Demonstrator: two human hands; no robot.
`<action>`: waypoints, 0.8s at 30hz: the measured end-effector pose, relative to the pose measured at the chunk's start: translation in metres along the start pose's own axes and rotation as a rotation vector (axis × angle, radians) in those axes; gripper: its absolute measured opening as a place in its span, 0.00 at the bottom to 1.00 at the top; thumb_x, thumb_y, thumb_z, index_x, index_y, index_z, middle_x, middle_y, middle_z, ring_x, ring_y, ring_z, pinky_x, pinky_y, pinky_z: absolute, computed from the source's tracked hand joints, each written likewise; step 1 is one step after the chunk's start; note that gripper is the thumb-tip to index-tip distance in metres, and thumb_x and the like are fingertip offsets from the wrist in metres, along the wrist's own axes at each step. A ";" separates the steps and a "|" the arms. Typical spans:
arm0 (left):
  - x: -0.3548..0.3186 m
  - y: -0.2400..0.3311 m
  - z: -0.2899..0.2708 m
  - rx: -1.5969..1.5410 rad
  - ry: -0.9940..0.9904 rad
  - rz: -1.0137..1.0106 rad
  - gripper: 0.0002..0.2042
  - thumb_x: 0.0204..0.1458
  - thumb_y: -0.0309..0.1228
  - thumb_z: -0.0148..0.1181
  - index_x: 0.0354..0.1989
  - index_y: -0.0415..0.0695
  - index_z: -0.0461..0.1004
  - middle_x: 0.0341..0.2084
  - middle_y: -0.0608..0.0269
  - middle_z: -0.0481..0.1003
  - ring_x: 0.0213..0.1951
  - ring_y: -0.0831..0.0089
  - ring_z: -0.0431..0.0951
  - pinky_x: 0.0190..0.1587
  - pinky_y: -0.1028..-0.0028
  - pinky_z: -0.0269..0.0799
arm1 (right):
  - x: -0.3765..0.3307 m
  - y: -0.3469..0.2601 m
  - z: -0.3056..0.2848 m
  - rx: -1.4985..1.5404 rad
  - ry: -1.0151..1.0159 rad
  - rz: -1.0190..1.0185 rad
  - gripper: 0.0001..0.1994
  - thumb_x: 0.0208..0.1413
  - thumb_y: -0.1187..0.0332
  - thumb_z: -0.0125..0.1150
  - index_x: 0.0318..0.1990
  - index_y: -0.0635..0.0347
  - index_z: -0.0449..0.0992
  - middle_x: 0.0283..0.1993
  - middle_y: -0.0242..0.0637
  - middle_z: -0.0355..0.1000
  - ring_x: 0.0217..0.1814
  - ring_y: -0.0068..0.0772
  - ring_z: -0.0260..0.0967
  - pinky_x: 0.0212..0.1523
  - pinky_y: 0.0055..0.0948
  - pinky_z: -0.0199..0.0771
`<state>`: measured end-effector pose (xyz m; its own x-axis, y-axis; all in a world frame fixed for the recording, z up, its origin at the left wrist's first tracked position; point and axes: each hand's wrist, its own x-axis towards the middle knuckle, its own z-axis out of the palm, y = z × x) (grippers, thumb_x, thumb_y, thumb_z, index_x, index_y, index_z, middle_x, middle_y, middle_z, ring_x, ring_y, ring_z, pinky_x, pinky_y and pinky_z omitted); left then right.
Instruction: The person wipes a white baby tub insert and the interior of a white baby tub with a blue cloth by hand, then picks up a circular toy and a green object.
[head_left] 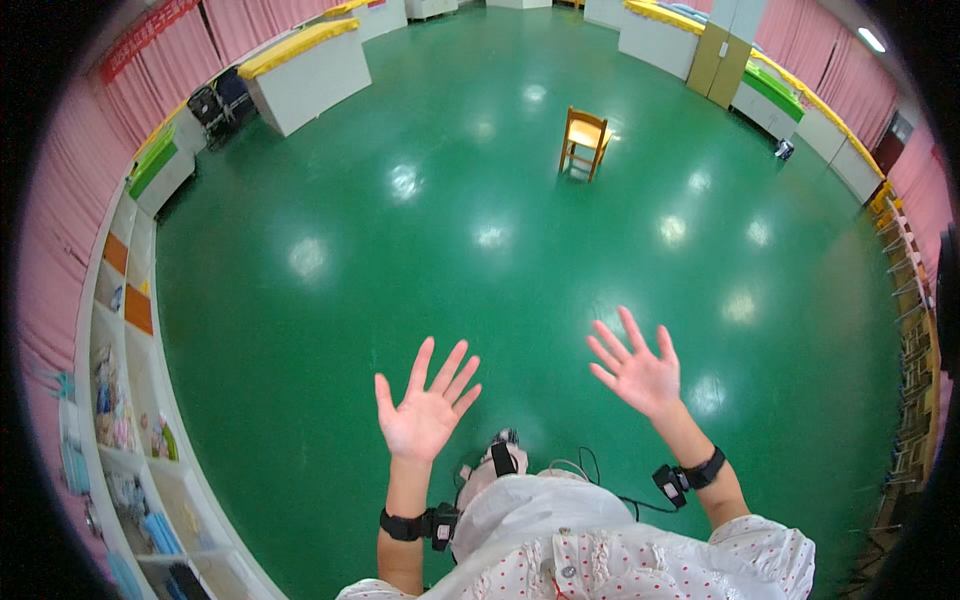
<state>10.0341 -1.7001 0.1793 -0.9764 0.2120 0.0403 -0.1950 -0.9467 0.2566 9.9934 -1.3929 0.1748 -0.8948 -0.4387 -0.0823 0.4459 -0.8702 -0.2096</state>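
Both of my hands are raised in front of me over the green floor (470, 290), palms showing. My left hand (424, 408) has its fingers spread, with nothing in it. To its right, a little higher in view, my right hand (640, 372) is spread as well and holds nothing. A black strap with a small device (440, 525) is round my left forearm. Another strapped device (672, 484) is on my right forearm, and a black cable runs near it. Neither hand touches any object.
A small wooden chair (585, 140) stands far ahead, right of centre. White open shelves (150, 400) holding assorted items line the left side. A white cabinet with a yellow cover (308, 80) stands far left. Several stacked chairs (910, 350) run along the right edge.
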 end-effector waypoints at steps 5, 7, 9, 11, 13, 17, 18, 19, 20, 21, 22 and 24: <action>0.143 0.014 -0.010 -0.027 0.051 -0.069 0.35 0.47 0.60 0.25 0.59 0.48 0.46 0.58 0.45 0.45 0.59 0.49 0.46 0.57 0.53 0.45 | 0.080 -0.089 -0.009 -0.070 0.083 -0.281 0.28 0.52 0.45 0.34 0.59 0.42 0.49 0.62 0.44 0.45 0.63 0.43 0.44 0.56 0.45 0.50; 0.203 0.028 -0.016 0.038 0.007 -0.108 0.35 0.48 0.60 0.25 0.58 0.47 0.46 0.58 0.44 0.45 0.58 0.48 0.47 0.56 0.52 0.46 | 0.117 -0.134 -0.022 -0.111 0.083 -0.356 0.28 0.52 0.46 0.36 0.59 0.44 0.50 0.60 0.45 0.48 0.61 0.43 0.48 0.54 0.44 0.54; 0.268 0.039 -0.023 0.100 0.053 -0.133 0.33 0.48 0.59 0.28 0.57 0.47 0.49 0.56 0.43 0.49 0.56 0.45 0.51 0.52 0.46 0.50 | 0.161 -0.176 -0.036 -0.162 0.083 -0.435 0.27 0.52 0.48 0.37 0.59 0.45 0.51 0.59 0.45 0.51 0.58 0.44 0.52 0.52 0.43 0.58; 0.322 0.054 -0.043 0.123 0.055 -0.099 0.34 0.49 0.59 0.27 0.57 0.46 0.49 0.56 0.42 0.49 0.56 0.45 0.51 0.53 0.48 0.49 | 0.206 -0.212 -0.057 -0.344 0.257 -0.441 0.26 0.52 0.52 0.39 0.56 0.52 0.54 0.54 0.47 0.57 0.53 0.43 0.59 0.47 0.40 0.64; 0.369 0.071 -0.054 0.055 0.173 -0.044 0.33 0.49 0.58 0.25 0.57 0.45 0.49 0.56 0.41 0.49 0.56 0.45 0.51 0.53 0.49 0.49 | 0.254 -0.233 -0.060 -0.325 0.279 -0.388 0.25 0.51 0.54 0.40 0.55 0.55 0.56 0.53 0.48 0.59 0.51 0.43 0.61 0.46 0.39 0.65; 0.444 0.109 -0.059 0.004 0.322 0.112 0.33 0.49 0.59 0.28 0.56 0.45 0.52 0.55 0.42 0.51 0.55 0.46 0.53 0.51 0.47 0.50 | 0.383 -0.263 -0.080 -0.268 0.341 -0.238 0.23 0.50 0.58 0.43 0.52 0.60 0.58 0.50 0.49 0.61 0.50 0.43 0.61 0.46 0.38 0.65; 0.459 0.117 -0.062 0.063 0.380 0.155 0.33 0.48 0.59 0.30 0.54 0.45 0.54 0.54 0.42 0.53 0.53 0.45 0.55 0.49 0.44 0.52 | 0.420 -0.265 -0.082 -0.250 0.406 -0.224 0.23 0.49 0.59 0.43 0.52 0.60 0.58 0.50 0.49 0.61 0.51 0.43 0.61 0.47 0.38 0.64; 0.473 0.125 -0.062 0.128 0.442 0.170 0.33 0.47 0.60 0.30 0.52 0.45 0.57 0.51 0.42 0.57 0.51 0.46 0.59 0.46 0.44 0.56 | 0.456 -0.269 -0.081 -0.198 0.377 -0.187 0.23 0.49 0.59 0.44 0.52 0.60 0.58 0.50 0.49 0.61 0.51 0.42 0.60 0.48 0.38 0.63; 0.488 0.136 -0.066 0.178 0.482 0.182 0.32 0.47 0.59 0.31 0.52 0.46 0.58 0.49 0.43 0.59 0.49 0.46 0.61 0.45 0.46 0.58 | 0.489 -0.270 -0.078 -0.140 0.348 -0.147 0.23 0.49 0.60 0.44 0.52 0.60 0.58 0.50 0.49 0.61 0.51 0.42 0.60 0.49 0.37 0.62; 0.509 0.148 -0.070 0.209 0.501 0.199 0.32 0.47 0.59 0.31 0.51 0.46 0.58 0.48 0.45 0.60 0.48 0.48 0.62 0.44 0.47 0.59 | 0.527 -0.278 -0.072 -0.161 0.320 -0.106 0.22 0.50 0.61 0.44 0.52 0.60 0.58 0.49 0.48 0.62 0.51 0.42 0.61 0.49 0.36 0.62; 0.534 0.162 -0.078 0.245 0.517 0.216 0.31 0.48 0.59 0.31 0.51 0.46 0.58 0.48 0.46 0.61 0.47 0.50 0.63 0.44 0.49 0.60 | 0.565 -0.286 -0.069 -0.163 0.310 -0.108 0.22 0.50 0.61 0.44 0.52 0.60 0.58 0.49 0.48 0.62 0.51 0.42 0.61 0.49 0.36 0.62; 0.577 0.195 -0.108 0.213 0.582 0.272 0.30 0.48 0.58 0.33 0.51 0.47 0.58 0.48 0.48 0.61 0.47 0.52 0.63 0.43 0.49 0.61 | 0.635 -0.301 -0.067 -0.382 0.215 0.000 0.21 0.51 0.62 0.44 0.52 0.60 0.58 0.48 0.47 0.64 0.50 0.42 0.62 0.48 0.35 0.63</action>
<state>9.4225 -1.7882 0.1483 -0.8904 -0.2492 -0.3808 0.0295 -0.8666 0.4981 9.2900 -1.3946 0.1207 -0.8969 -0.3469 -0.2743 0.4423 -0.7069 -0.5520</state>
